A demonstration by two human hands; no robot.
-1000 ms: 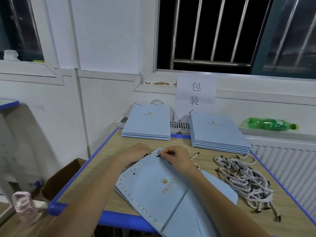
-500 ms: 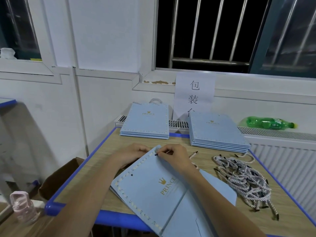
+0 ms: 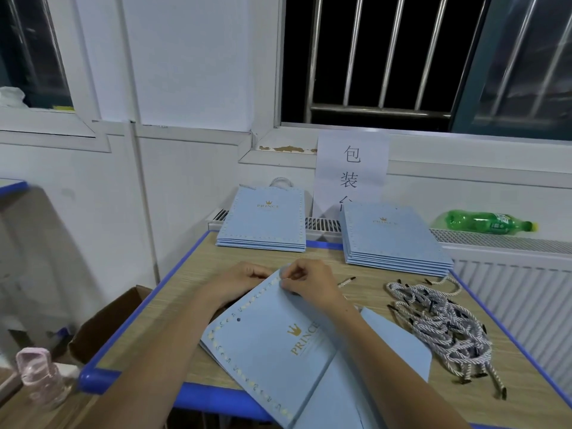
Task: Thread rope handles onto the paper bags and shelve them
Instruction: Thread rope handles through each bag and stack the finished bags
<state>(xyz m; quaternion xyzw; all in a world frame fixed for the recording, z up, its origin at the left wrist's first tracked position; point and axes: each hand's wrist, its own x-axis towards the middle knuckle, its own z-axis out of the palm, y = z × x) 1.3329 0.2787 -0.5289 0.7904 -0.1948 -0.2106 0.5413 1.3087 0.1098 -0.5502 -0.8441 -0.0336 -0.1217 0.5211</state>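
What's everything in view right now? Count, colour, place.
paper bag being threaded: 1, light blue, near table edge, under both hands
left bag stack: 1 stack, light blue, far left of table, a rope handle shows behind it
right bag stack: 1 stack, light blue, far right
rope handles: a tangled pile, white and dark, right of table
table: 1, wood top, blue edge
paper sign: 1, white, on wall
bottle: 1, green, lying on radiator
pink bottle: 1, lower left
cardboard box: 1, brown, left of table
left hand: holds bag's top corner
right hand: pinches at bag's top edge
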